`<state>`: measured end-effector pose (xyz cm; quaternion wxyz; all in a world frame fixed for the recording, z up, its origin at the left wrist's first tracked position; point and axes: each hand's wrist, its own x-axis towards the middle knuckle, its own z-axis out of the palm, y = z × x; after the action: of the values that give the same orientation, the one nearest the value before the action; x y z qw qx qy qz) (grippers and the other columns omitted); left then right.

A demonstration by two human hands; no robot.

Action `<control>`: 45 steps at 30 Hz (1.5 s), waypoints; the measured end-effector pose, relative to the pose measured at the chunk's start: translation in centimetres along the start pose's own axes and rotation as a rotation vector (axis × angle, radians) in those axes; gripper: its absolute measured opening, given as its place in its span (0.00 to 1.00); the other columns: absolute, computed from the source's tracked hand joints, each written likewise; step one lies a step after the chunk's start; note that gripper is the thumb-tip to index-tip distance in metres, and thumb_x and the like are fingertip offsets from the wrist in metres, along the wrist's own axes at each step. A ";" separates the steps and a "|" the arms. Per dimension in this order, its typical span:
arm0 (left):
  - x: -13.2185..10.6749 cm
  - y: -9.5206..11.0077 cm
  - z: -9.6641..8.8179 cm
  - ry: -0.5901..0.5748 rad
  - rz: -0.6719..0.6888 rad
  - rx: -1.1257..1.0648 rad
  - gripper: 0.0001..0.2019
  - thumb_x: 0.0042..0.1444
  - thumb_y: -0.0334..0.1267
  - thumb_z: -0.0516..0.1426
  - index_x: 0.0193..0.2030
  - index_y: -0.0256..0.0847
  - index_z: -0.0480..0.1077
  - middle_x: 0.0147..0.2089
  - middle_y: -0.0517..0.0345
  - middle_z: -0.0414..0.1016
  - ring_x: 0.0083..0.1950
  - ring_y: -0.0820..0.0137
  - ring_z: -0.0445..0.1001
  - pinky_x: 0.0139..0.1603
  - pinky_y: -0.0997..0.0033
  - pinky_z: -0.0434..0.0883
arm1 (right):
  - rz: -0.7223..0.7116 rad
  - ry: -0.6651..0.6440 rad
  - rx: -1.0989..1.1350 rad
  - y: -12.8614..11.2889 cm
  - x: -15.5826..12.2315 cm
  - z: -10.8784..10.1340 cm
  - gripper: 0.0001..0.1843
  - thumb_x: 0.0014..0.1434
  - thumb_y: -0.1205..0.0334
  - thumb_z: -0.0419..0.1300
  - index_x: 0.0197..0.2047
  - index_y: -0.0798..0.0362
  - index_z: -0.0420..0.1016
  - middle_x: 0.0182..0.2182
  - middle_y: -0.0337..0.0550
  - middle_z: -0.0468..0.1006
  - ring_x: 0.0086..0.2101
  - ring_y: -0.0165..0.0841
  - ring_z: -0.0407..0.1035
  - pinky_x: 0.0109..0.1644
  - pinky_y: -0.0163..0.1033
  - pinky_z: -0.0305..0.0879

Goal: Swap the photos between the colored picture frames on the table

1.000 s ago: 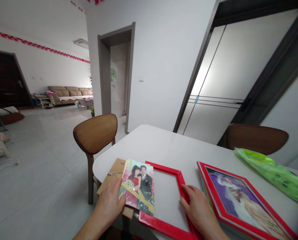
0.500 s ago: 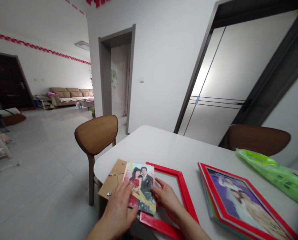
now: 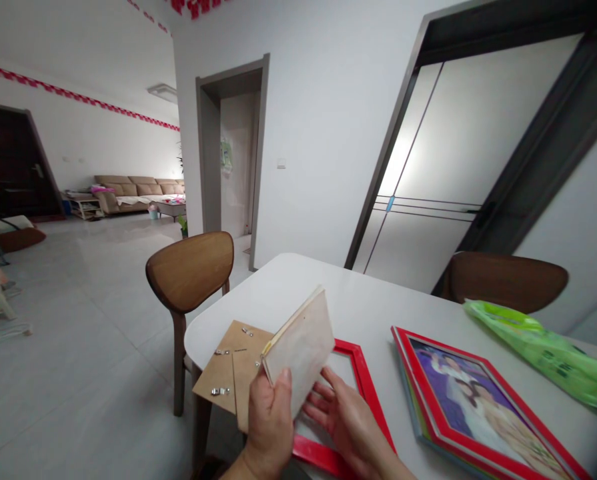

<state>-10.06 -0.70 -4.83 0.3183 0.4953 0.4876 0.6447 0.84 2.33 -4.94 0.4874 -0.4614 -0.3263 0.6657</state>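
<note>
My left hand (image 3: 272, 417) grips a thin stack of photo prints (image 3: 305, 343), thumb on the near face. The stack stands tilted on its edge, and its plain whitish back faces me, so the picture is hidden. My right hand (image 3: 345, 413) is beside the stack's lower right edge, palm turned toward it, fingers apart; whether the fingertips touch it I cannot tell. Beneath both hands lies an open red picture frame (image 3: 363, 373). To its left is a brown backing board (image 3: 223, 367) with small metal clips, partly covered by the stack and my left hand.
On the right of the white table (image 3: 288, 280) lies a red-framed wedding photo (image 3: 478, 393) on top of other frames. Behind it is a green plastic bag (image 3: 543, 353). Wooden chairs stand at the left (image 3: 193, 270) and far right (image 3: 508, 280).
The photo prints have been lifted and turned, so the couple's picture no longer shows and the whitish back does. My left hand now grips them; my right fingers have spread apart.
</note>
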 end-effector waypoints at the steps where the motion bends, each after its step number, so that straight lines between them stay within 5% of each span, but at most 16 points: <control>1: -0.3 -0.3 0.4 -0.021 -0.077 -0.081 0.16 0.55 0.40 0.46 0.47 0.33 0.63 0.45 0.48 0.71 0.48 0.62 0.67 0.50 0.66 0.64 | -0.023 0.001 0.050 0.3 0.3 -0.5 0.22 0.47 0.51 0.55 0.44 0.55 0.65 0.39 0.47 0.74 0.38 0.36 0.69 0.36 0.39 0.67; 6: -0.8 -2.3 -0.1 -0.169 -0.215 -0.175 0.25 0.51 0.38 0.49 0.56 0.32 0.51 0.54 0.44 0.62 0.53 0.62 0.63 0.52 0.64 0.61 | -0.165 0.120 -0.110 -1.1 1.1 -4.0 0.26 0.46 0.59 0.52 0.50 0.53 0.59 0.35 0.43 0.76 0.33 0.36 0.71 0.30 0.36 0.67; 11: -0.4 -2.6 -2.1 -0.377 -0.106 0.321 0.24 0.46 0.34 0.52 0.52 0.33 0.59 0.55 0.44 0.60 0.57 0.60 0.58 0.57 0.59 0.55 | -0.041 0.100 -0.318 -2.5 2.0 -7.1 0.30 0.44 0.66 0.48 0.54 0.56 0.56 0.29 0.45 0.78 0.25 0.34 0.72 0.25 0.35 0.64; 15: -1.1 -3.0 -2.0 -0.544 0.055 0.585 0.26 0.40 0.30 0.53 0.51 0.30 0.61 0.56 0.40 0.59 0.57 0.57 0.56 0.58 0.57 0.54 | -0.049 0.059 -0.365 -2.1 3.0 -6.8 0.31 0.42 0.68 0.47 0.53 0.58 0.57 0.27 0.44 0.78 0.25 0.34 0.71 0.25 0.35 0.64; 27: -1.1 -3.0 -2.2 -0.654 0.186 0.778 0.25 0.41 0.29 0.52 0.51 0.28 0.60 0.56 0.38 0.58 0.58 0.57 0.54 0.57 0.56 0.55 | -0.206 0.150 -0.745 -1.0 4.6 -7.7 0.27 0.45 0.64 0.45 0.50 0.60 0.62 0.30 0.46 0.77 0.29 0.36 0.71 0.32 0.36 0.64; 34: -0.9 -1.7 -1.9 -0.711 0.144 0.785 0.22 0.42 0.30 0.54 0.48 0.32 0.62 0.56 0.41 0.59 0.58 0.59 0.54 0.57 0.57 0.54 | -0.379 0.190 -1.233 -1.8 4.7 -7.1 0.21 0.48 0.62 0.45 0.45 0.60 0.65 0.39 0.54 0.73 0.39 0.39 0.68 0.43 0.38 0.59; 37: -1.0 -1.5 -2.3 -0.743 0.134 0.781 0.24 0.41 0.31 0.54 0.50 0.33 0.61 0.57 0.43 0.57 0.59 0.61 0.52 0.58 0.59 0.53 | -0.374 0.267 -1.568 -1.8 4.2 -6.8 0.19 0.51 0.58 0.45 0.41 0.59 0.67 0.36 0.56 0.72 0.36 0.43 0.68 0.38 0.43 0.59; 42: -0.5 -1.9 -5.9 -0.832 0.112 0.800 0.34 0.38 0.34 0.59 0.56 0.38 0.54 0.62 0.47 0.47 0.62 0.61 0.46 0.59 0.59 0.50 | -0.410 0.346 -1.774 -1.3 3.7 -7.1 0.18 0.51 0.57 0.46 0.40 0.57 0.67 0.35 0.53 0.70 0.35 0.42 0.67 0.33 0.43 0.60; 45: 0.8 -3.0 -9.7 -0.753 0.076 0.954 0.36 0.36 0.33 0.59 0.56 0.44 0.53 0.63 0.50 0.44 0.62 0.58 0.42 0.58 0.51 0.45 | -0.531 0.274 -1.687 -1.0 3.0 -6.3 0.20 0.52 0.60 0.47 0.46 0.59 0.65 0.38 0.54 0.69 0.39 0.40 0.64 0.40 0.42 0.59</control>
<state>-19.70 -2.05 -7.77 0.1886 0.7941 0.5588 0.1466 6.77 5.36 -7.27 0.1589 -0.6511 -0.7422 0.0085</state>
